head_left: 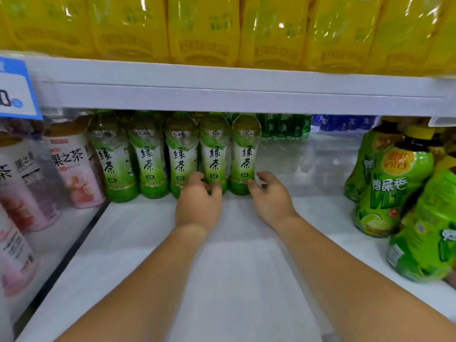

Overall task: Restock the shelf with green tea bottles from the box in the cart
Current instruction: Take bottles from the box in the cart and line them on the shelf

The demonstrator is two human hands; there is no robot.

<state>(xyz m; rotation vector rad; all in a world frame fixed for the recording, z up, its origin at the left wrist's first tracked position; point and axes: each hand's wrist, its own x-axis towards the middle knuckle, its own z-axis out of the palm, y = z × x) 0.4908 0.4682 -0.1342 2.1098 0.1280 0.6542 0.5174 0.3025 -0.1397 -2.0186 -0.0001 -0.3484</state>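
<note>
Both hands reach deep into the shelf (pixel 222 267), forearms lying over its bare white floor.

Five green tea bottles (pixel 181 156) stand upright in one row just ahead of the hands, labels facing out, shoulder to shoulder.

The left hand (pixel 198 203) is at the foot of the fourth bottle (pixel 214 154), counted from the left. Its fingers curl in on the bottle's left side and its thumb sits on the front of the base, so it grips the bottle low down.

The right hand (pixel 270 197) is just right of the fifth bottle (pixel 245 154). The thumb tip is at that bottle's base, seemingly touching. The fingers are loosely spread over bare shelf and hold nothing.

Left of the left hand stand pink fruit tea bottles (pixel 76 169), close against the green row.

Well to the right of the right hand is a cluster of bright lime-green bottles (pixel 392 188) with yellow caps.

Far beyond the right hand, at the back, are small dark green bottles (pixel 281 125), with blue ones (pixel 345 122) beside them.

Above both hands is the white upper shelf board (pixel 222 95), loaded with yellow bottles (pixel 204 33). A blue-edged price tag (pixel 14 90) hangs at its left end.
</note>
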